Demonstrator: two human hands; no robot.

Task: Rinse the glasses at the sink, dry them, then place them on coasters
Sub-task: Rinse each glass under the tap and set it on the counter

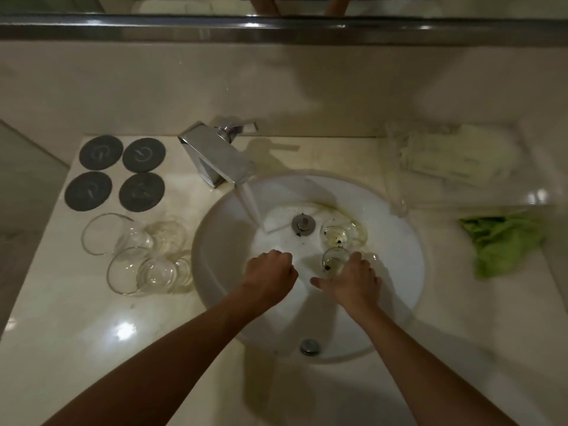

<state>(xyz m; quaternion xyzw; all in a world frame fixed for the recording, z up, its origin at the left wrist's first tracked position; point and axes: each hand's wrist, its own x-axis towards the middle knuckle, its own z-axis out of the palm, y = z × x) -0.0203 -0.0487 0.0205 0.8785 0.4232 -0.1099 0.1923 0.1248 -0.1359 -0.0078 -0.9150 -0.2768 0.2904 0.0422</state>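
The pale surface [92, 318] carries a round white sink [399, 241] with the tap [215, 155] running. Four dark coasters [115, 173] lie beside two glasses [138, 250] on their sides. In the basin, the right hand [350, 281] grips one glass [333, 259]; the left hand [270, 275] is a loose, empty fist.

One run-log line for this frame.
stage: rinsing | right hand: gripping glass in sink | left hand: curled, empty | tap: running | coasters: bare

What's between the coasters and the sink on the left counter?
In the head view, two glasses lie on their sides between the coasters and the sink.
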